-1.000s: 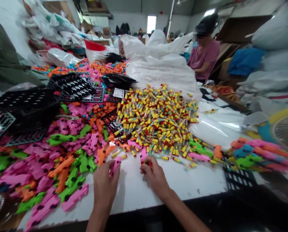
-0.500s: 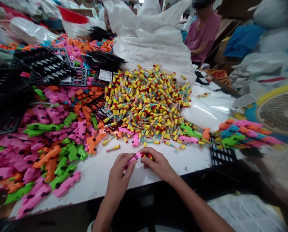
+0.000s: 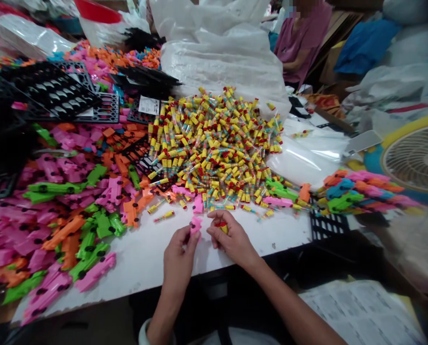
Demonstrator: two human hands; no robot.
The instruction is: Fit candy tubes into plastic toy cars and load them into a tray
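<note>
My left hand (image 3: 180, 247) is closed around a pink toy car (image 3: 195, 224), whose front end pokes up past the thumb and fingertips. To its right, my right hand (image 3: 231, 237) curls its fingers over a few small tubes with red and yellow ends (image 3: 222, 227); most of their length is hidden in the palm. A small gap separates the two hands, both just above the white tabletop (image 3: 138, 258). Straight ahead lies a big heap of yellow-labelled clear tubes (image 3: 214, 143) with red caps. Another pink toy car (image 3: 198, 204) rests at the heap's near edge.
Pink, green and orange toy cars (image 3: 61, 230) are piled at left, with black plastic trays (image 3: 52, 91) behind. On the right, a stack of filled toy cars (image 3: 357, 191) lies near a fan (image 3: 415, 158). A person in a pink shirt (image 3: 302, 43) sits beyond the table.
My hands have moved apart. The pink toy car in my left hand has tipped more upright, while my right hand has drawn back with the tubes.
</note>
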